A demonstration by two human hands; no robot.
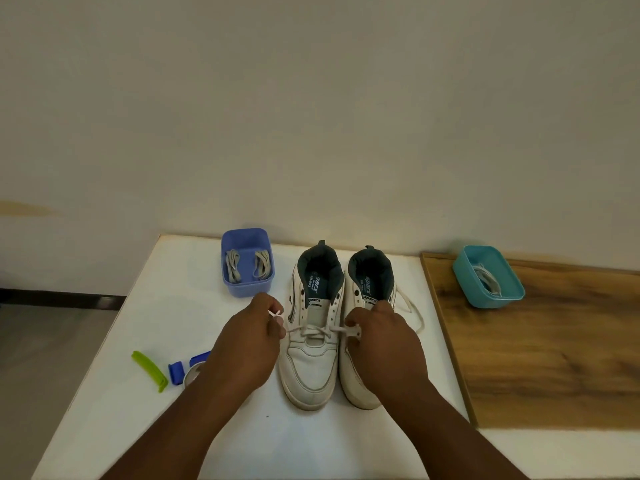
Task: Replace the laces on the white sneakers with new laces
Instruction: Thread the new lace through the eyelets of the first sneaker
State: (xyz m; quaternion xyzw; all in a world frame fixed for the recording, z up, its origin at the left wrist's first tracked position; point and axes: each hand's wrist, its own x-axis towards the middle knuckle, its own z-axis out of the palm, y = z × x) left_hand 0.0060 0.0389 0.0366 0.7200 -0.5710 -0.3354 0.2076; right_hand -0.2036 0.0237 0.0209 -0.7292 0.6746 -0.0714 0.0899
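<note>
White lace (313,330) runs taut across the lowest eyelets of the left sneaker (311,327), and each end is pinched: the left hand (247,344) curls its fingers round one end just beside the shoe's outer side, while the right hand (382,341) nips the other end between thumb and fingers over the gap between the two shoes. The upper eyelets of that sneaker stand bare. Touching it on the right stands the right sneaker (367,306), partly covered by the right hand, with a loose lace (414,308) looping off its far side onto the white table (166,306).

Behind the left hand sits a purple-blue tub (247,259) holding two folded bundles of greyish laces (244,268) (one on each side of the tub). Well apart to the right, on a wooden board (554,358), a teal tub (488,276) holds another pale lace, curled against its wall.

Near the left forearm lie a green clip (149,372) and a blue clip (178,370), with a round metallic thing partly hidden beside them.
</note>
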